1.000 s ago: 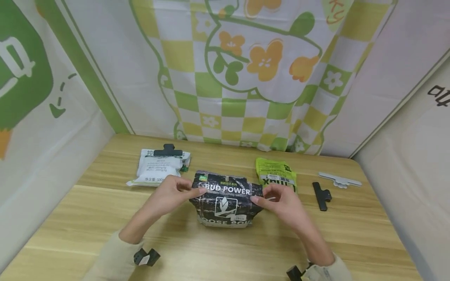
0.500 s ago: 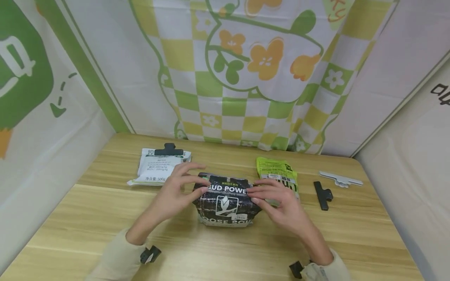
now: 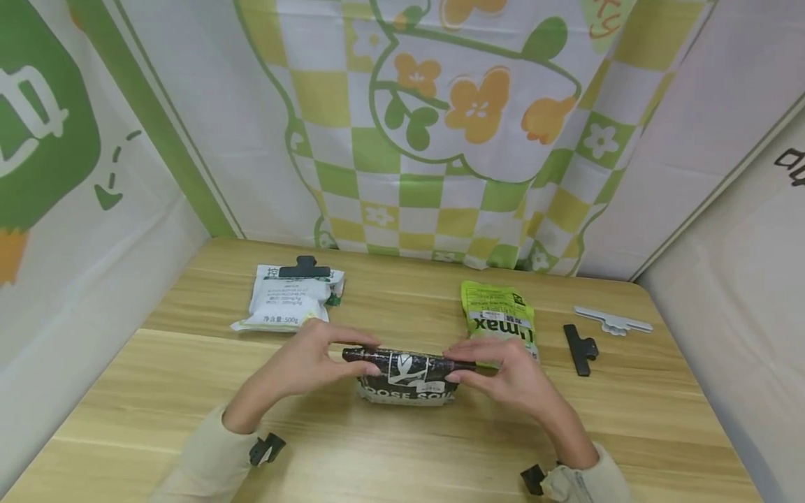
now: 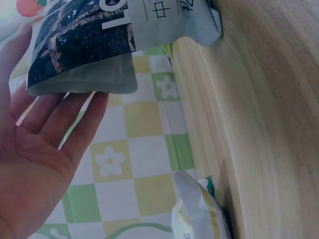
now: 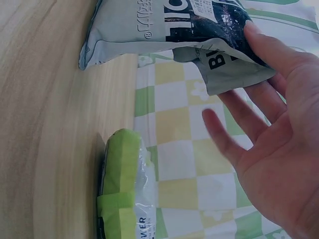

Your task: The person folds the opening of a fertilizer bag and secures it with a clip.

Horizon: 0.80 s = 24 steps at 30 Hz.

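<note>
A black and grey bag [image 3: 405, 388] of loose soil stands on the wooden table with its top folded over backward. My left hand [image 3: 298, 367] pinches the left end of the fold, thumb in front and fingers behind. At the other end, my right hand [image 3: 512, 370] pinches the fold the same way. In the left wrist view the folded flap of the bag [image 4: 94, 77] hangs down against the fingers. The right wrist view has the flap [image 5: 224, 69] between thumb and fingers, with part of its printed lettering showing. From the head view the flap's back is hidden.
Behind on the left lies a white bag [image 3: 283, 304] with a black clip [image 3: 305, 267] across its top. A green bag [image 3: 493, 314] lies behind my right hand. Farther right are a loose black clip [image 3: 580, 351] and a pale grey clip [image 3: 613, 321]. Curtains border the table.
The bag's top, upright with its "BUD POWER" print facing me, has been folded over backward and down. Both hands shifted their fingers behind it and now pinch the ends of the fold.
</note>
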Tool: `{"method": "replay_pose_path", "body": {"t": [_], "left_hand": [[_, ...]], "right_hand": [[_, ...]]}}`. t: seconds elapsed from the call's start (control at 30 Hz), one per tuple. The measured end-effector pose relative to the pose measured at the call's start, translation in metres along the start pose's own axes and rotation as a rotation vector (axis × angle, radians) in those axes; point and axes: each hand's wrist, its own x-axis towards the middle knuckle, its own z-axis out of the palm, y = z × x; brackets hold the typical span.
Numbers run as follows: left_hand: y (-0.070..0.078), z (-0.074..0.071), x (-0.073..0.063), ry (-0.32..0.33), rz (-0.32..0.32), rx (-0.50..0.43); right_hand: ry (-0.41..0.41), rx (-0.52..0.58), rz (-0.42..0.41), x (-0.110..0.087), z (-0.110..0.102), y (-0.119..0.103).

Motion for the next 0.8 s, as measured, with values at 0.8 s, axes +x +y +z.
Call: {"method": "replay_pose_path", "body": {"t": [0.8], "left_hand": [[-0.017, 0.011, 0.003, -0.051, -0.062, -0.117]], "right_hand": [[-0.079, 0.135, 0.254, 0.0, 0.003, 0.006]]}}
